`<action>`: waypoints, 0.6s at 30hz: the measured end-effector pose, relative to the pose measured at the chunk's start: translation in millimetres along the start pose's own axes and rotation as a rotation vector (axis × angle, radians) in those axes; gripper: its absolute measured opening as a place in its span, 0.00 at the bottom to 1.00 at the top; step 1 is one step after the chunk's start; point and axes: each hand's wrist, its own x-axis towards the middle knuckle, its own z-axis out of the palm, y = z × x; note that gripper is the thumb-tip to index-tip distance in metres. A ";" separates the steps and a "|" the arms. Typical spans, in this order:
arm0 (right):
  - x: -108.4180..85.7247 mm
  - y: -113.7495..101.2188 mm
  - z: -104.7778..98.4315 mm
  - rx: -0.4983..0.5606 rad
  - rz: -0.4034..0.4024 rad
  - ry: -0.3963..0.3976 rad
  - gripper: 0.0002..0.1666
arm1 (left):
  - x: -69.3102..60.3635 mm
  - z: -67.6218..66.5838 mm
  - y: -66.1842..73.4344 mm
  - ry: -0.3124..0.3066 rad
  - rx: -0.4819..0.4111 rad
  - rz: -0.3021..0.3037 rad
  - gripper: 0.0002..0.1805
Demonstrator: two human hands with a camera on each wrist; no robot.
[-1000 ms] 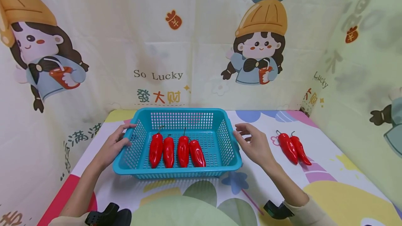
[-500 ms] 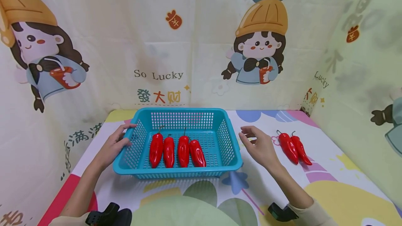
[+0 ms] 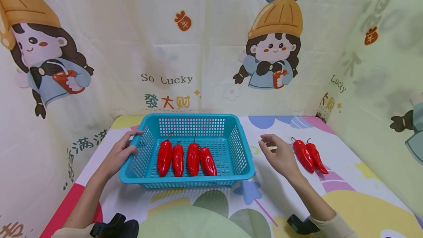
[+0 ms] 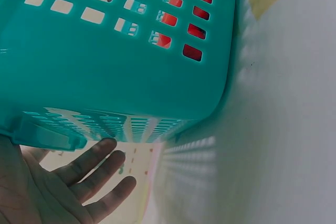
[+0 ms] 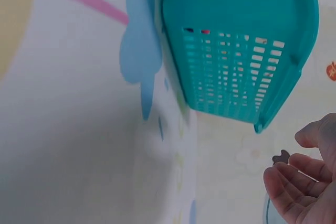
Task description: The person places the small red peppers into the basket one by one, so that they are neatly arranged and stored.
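Backdrop: cream fabric (image 3: 218, 47) wraps the back and both sides, printed with cartoon figures in orange hats (image 3: 275, 43) and lettering (image 3: 166, 79).
Desk: a white covering (image 3: 115, 195) with large printed shapes in green, yellow, blue and red.
Basket: a rectangular turquoise plastic basket (image 3: 185, 180) with slotted walls, standing on the desk left of centre, its long side facing the viewer.
In the basket: four glossy red chili peppers (image 3: 193, 160) side by side, on the floor's left and middle; its right part is bare.
Beside the basket: two more red peppers (image 3: 302, 156) lie close together on the desk, well to its right.
Left hand: the hand (image 3: 114, 157) is at the basket's left rim, forefinger touching it, the other visible fingers extended.
Right hand: relaxed and loosely bent, the empty hand (image 3: 281, 157) hovers between basket and outer peppers, apart from the basket.
Sleeves: beige (image 3: 337, 227), with black devices (image 3: 302, 224) at both wrists.
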 end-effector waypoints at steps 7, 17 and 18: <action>0.8 8.7 -4.1 -0.033 0.007 0.021 0.23 | -0.5 -0.3 0.7 0.000 -0.003 0.005 0.38; 2.6 19.3 -11.5 -0.054 0.011 0.031 0.20 | -1.1 -0.1 0.7 0.002 0.001 0.014 0.38; 2.6 20.3 -12.4 -0.058 0.012 0.032 0.20 | -1.1 0.0 0.5 0.003 0.001 0.015 0.38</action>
